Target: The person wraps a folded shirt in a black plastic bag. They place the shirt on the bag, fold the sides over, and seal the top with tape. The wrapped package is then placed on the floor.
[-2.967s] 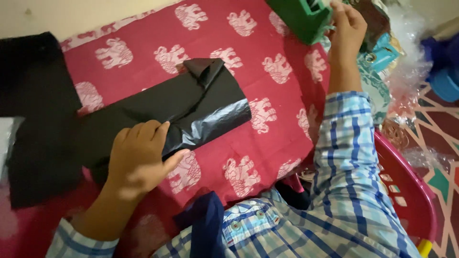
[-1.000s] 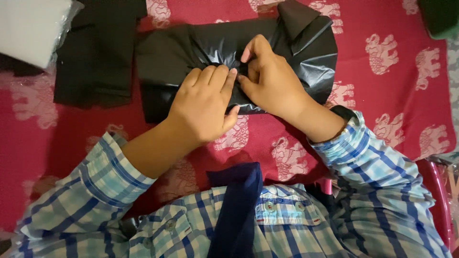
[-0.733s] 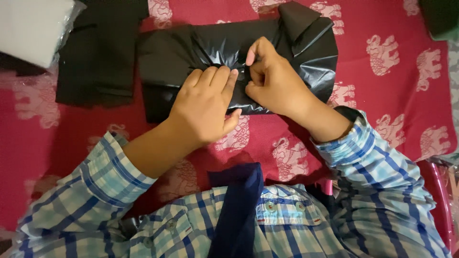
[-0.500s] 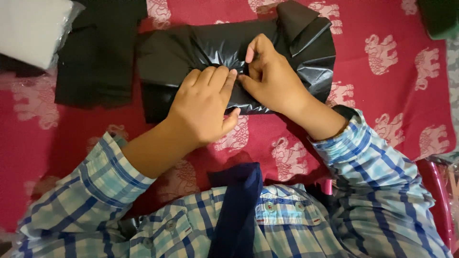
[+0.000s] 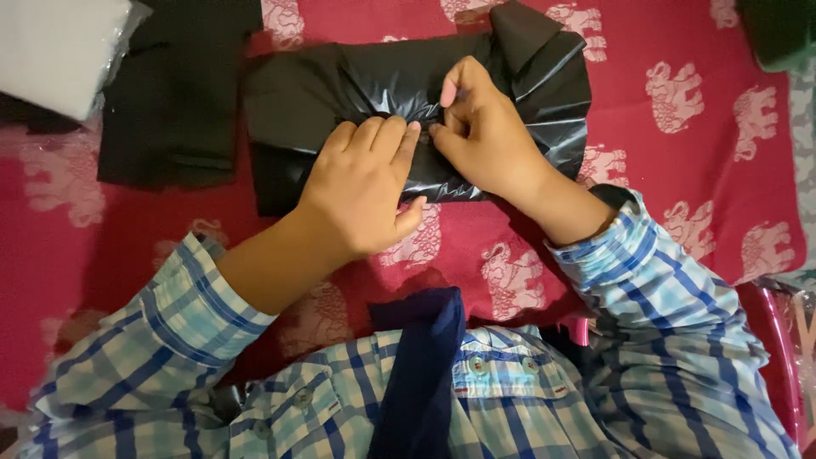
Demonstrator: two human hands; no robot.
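On red elephant-print cloth: one black plastic bag, centre.
Left hand: flat, fingers together on bag.
Right hand: fingers pinching bag.
Upper left: one black folded cloth, one white packet.

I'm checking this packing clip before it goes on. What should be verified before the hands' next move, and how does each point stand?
1. Left hand flat on the black plastic parcel: ok.
2. Right hand pinching the plastic at the middle: ok.
3. Parcel wholly on the red elephant-print cloth: ok.
4. Parcel apart from the folded black fabric: ok.
5. Any tape on the pinched seam: cannot tell.
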